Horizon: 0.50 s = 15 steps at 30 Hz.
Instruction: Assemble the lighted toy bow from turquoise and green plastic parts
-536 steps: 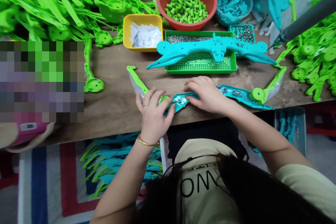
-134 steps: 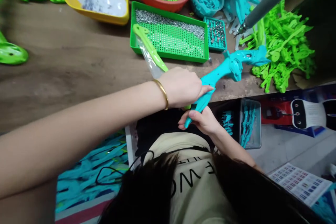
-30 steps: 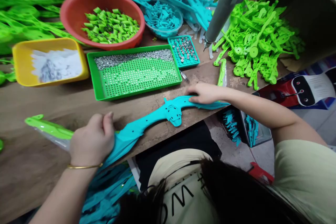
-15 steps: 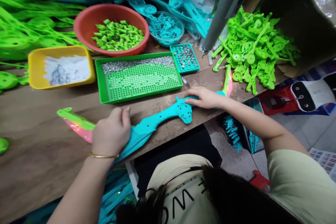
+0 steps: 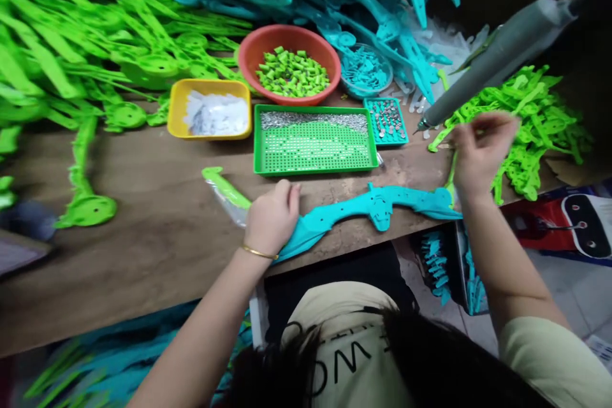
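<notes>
A turquoise plastic toy bow [image 5: 351, 210] with an animal-head shape at its middle lies along the front of the wooden bench. My left hand [image 5: 273, 217] is closed round its left part, thumb on top. Beyond that hand sticks out a green limb tip [image 5: 229, 188] with a clear edge piece. My right hand [image 5: 485, 153] is raised over the bow's right end, off the bow, fingers apart and loosely bent, with nothing visible in them. Left of it hangs a grey electric screwdriver [image 5: 488, 70], its bit pointing down and left.
Behind the bow stand a green perforated tray [image 5: 315, 169] of screws, a small turquoise tray [image 5: 401, 139], a yellow tub [image 5: 176, 115], a red bowl [image 5: 248, 57] of green pieces and a clear bowl [image 5: 367, 88]. Green parts [image 5: 535, 115] heap at right, more green and turquoise parts behind.
My right hand has let go of the bow's middle and risen to the right, near the screwdriver. The pink glow in the limbs is gone. My left hand keeps its hold; the view has shifted.
</notes>
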Each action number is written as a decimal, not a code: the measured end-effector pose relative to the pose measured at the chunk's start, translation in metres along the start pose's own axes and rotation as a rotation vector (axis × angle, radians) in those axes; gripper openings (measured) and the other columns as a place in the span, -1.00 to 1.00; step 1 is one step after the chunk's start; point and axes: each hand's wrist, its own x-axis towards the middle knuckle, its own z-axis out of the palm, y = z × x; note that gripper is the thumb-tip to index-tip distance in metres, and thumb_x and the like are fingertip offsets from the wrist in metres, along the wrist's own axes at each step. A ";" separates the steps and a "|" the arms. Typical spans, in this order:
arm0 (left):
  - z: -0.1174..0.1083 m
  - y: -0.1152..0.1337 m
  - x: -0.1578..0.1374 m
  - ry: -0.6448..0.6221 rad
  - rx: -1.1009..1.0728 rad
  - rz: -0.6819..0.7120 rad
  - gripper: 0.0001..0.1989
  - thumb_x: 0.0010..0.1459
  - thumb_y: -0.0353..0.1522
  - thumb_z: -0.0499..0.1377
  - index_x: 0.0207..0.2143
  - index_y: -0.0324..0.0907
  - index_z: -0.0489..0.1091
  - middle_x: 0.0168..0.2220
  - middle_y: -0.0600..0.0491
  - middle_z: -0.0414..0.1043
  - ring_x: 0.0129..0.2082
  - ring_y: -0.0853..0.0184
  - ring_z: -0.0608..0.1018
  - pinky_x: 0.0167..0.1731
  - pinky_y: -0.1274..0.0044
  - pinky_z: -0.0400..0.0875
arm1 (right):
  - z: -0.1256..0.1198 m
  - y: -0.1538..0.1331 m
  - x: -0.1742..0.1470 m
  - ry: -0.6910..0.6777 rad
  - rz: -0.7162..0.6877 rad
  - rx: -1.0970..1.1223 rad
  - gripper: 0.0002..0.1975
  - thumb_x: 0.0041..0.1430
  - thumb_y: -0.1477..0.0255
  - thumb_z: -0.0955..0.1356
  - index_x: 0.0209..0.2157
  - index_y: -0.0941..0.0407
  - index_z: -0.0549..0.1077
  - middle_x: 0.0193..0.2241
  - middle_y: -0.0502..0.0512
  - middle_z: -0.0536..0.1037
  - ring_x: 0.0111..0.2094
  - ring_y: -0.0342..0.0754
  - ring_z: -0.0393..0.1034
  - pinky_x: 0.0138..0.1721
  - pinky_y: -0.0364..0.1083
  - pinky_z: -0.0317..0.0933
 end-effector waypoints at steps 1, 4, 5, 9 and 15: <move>0.000 -0.005 0.000 0.053 -0.076 0.032 -0.68 0.31 -0.20 -0.09 -0.39 -0.14 0.32 -0.45 -0.03 0.44 -0.38 0.20 0.50 -0.38 0.46 0.20 | 0.005 0.004 0.013 0.077 -0.042 0.054 -0.50 0.20 0.06 0.30 0.09 -0.01 0.24 -0.07 0.20 0.39 -0.05 0.05 0.40 -0.13 0.06 0.33; -0.008 -0.034 0.002 0.275 -0.179 -0.073 -0.71 0.26 -0.18 -0.03 -0.39 -0.15 0.32 -0.33 -0.08 0.45 -0.23 0.17 0.50 -0.20 0.41 0.30 | 0.034 0.004 0.041 0.001 -0.056 0.130 -0.48 0.23 0.04 0.27 0.13 -0.02 0.20 -0.01 0.25 0.40 -0.02 0.07 0.42 -0.06 0.09 0.34; -0.012 -0.047 0.003 0.329 -0.168 -0.179 -0.72 0.24 -0.16 -0.01 -0.34 -0.16 0.34 -0.29 -0.11 0.46 -0.20 0.14 0.49 -0.17 0.38 0.31 | 0.047 -0.001 0.045 -0.047 -0.033 0.140 -0.53 0.24 0.05 0.26 0.09 -0.01 0.25 -0.04 0.24 0.44 -0.06 0.06 0.45 -0.07 0.08 0.35; -0.029 -0.088 0.013 0.180 -0.165 -0.410 -0.49 0.06 -0.05 0.19 -0.04 -0.17 0.34 -0.21 -0.15 0.49 -0.09 0.00 0.50 -0.14 0.32 0.34 | 0.094 -0.052 0.034 -0.078 -0.021 0.371 -0.64 0.18 0.08 0.34 -0.13 0.03 0.40 -0.18 0.15 0.52 -0.13 0.00 0.50 -0.09 0.02 0.40; -0.026 -0.092 0.025 0.004 -0.538 -0.390 -0.54 -0.14 -0.21 0.32 -0.17 -0.20 0.41 -0.46 0.07 0.39 -0.44 0.23 0.50 -0.37 0.41 0.41 | 0.164 -0.151 0.004 -0.242 0.197 0.574 -0.75 0.26 0.19 0.27 -0.09 0.00 0.34 -0.08 0.06 0.51 -0.26 -0.13 0.52 -0.14 -0.04 0.47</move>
